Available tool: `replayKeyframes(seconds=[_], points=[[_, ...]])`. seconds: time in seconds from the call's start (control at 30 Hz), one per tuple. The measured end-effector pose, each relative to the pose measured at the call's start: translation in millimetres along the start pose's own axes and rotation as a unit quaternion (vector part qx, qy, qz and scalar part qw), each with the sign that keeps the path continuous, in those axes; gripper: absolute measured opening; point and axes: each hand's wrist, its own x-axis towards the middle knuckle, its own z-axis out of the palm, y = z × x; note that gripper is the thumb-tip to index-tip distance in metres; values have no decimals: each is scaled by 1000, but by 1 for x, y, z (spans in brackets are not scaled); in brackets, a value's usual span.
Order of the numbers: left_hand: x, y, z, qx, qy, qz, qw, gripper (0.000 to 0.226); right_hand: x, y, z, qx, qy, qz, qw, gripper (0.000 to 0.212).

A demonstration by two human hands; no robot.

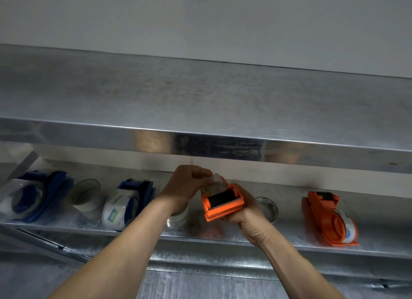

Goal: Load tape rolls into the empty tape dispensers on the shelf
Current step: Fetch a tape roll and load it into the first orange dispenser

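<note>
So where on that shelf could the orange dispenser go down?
Bare shelf lies between the clear roll and the loaded orange dispenser. The left side is crowded: blue dispensers and rolls sit packed close.

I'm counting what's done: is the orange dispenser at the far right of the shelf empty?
No, the orange dispenser at the far right lies on the shelf with a tape roll already in it.
</note>
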Motion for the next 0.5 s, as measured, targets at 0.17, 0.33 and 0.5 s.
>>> replayKeyframes(seconds=[0.17,0.33,0.5], points=[[-2,3,-5,105,-36,51,993,22,-3,0,1,-6,21,1,1000,59],[-3,7,-4,147,-24,85,985,19,-4,-2,2,-9,7,-1,1000,63],[-2,6,-1,207,-26,77,975,12,-8,2,1,35,-20,42,998,67]])
